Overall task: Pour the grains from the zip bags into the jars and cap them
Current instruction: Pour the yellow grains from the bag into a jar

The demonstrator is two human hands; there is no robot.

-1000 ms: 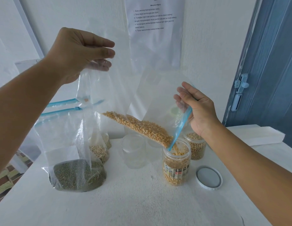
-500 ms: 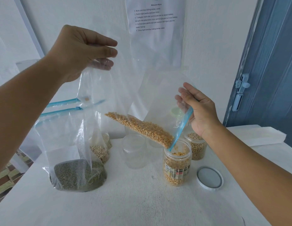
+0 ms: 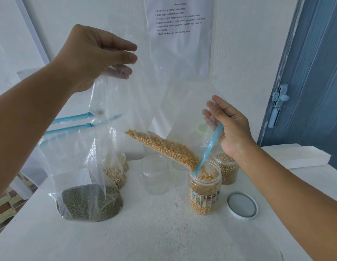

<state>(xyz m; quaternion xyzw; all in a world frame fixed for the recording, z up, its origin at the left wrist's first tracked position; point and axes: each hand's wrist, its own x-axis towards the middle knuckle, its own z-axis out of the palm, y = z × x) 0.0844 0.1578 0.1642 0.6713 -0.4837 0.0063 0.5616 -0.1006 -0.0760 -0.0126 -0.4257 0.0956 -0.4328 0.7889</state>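
Above the open labelled jar (image 3: 205, 187), a clear zip bag (image 3: 164, 110) hangs tilted w/ its blue zip mouth (image 3: 209, 147) dipped just inside the rim. Left hand (image 3: 92, 57) pinches the bag's bottom corner high, fingers closed on the film; the lift makes a slope so the yellow corn kernels (image 3: 164, 146) slide down toward the mouth. Right hand (image 3: 231, 129) holds the zip edge between thumb & fingers, clamped on the strip, prob. to keep the mouth narrow & aimed so nothing spills past the rim. Jar looks over half full; a good share of kernels remains in the bag, so pouring is judged mid-way. Its white lid (image 3: 242, 205) lies flat just right of the jar, near for capping. Behind it a second jar (image 3: 227, 169) holds pale grain, no lid visible on it. Two empty clear jars (image 3: 154, 174) stand centre, apart from the filling jar. At left, a bag of dark green grain (image 3: 88, 202) sits upright on the table, w/ another bag of pale grain (image 3: 115, 176) behind it, both awaiting their turn.

Surface: white, slightly textured table (image 3: 154, 232), no spilled grain seen. Room: white wall w/ a printed instruction sheet (image 3: 180, 17), blue door (image 3: 314, 72) w/ latch at right, a white box (image 3: 303, 157) beyond the right forearm.
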